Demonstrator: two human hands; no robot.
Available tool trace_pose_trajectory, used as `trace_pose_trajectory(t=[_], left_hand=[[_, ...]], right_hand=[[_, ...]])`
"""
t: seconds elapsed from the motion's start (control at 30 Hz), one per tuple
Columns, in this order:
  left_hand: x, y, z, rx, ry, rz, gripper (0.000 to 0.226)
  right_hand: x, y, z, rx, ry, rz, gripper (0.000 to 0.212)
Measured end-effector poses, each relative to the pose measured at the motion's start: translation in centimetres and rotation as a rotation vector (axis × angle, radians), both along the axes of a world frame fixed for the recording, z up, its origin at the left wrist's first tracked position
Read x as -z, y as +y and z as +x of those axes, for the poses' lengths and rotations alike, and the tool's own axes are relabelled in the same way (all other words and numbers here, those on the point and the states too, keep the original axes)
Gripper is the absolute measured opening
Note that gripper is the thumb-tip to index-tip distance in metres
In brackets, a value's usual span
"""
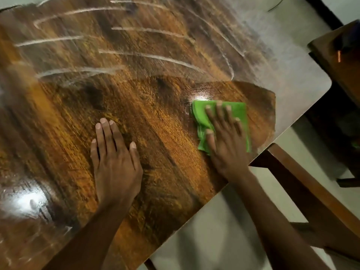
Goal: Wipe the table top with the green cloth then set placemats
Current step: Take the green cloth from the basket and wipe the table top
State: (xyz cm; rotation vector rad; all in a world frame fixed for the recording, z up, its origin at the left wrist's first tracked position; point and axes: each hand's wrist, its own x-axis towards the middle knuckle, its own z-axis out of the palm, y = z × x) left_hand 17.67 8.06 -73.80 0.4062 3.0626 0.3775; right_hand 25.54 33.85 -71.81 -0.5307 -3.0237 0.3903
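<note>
Mostly your table top point(136, 106) is dusty at its far half and right corner, so sweep overlapping strokes there. Brace with your left hand point(115, 158), flat and holding nothing, while your right hand point(224, 137) presses outstretched fingers onto the green cloth point(202, 121) near the right edge.

We see the green cloth point(236, 111), folded and flat, near the right edge of the wooden table top point(136, 90), which shows pale dusty streaks farther off.

Under the right grip point(227, 141), part of the green cloth point(200, 121) hidden; counter point(136, 84) cropped left, far side blurred.
</note>
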Motion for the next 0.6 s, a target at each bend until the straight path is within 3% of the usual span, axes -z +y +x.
trace_pose_trajectory(t=[0.27, 0.4, 0.6], left_hand=[[-0.3, 0.4, 0.0, 0.009, -0.004, 0.026, 0.068], [-0.3, 0.2, 0.2, 0.110, 0.007, 0.029, 0.065], [-0.1, 0.0, 0.1, 0.114, -0.026, 0.031, 0.065]], right_hand=[[1.5, -10.1, -14.0, -0.344, 0.013, 0.086, 0.063], [1.7, -5.4, -15.6, -0.312, 0.015, 0.054, 0.061], [0.6, 8.9, -9.4, -0.015, -0.037, 0.052, 0.058]])
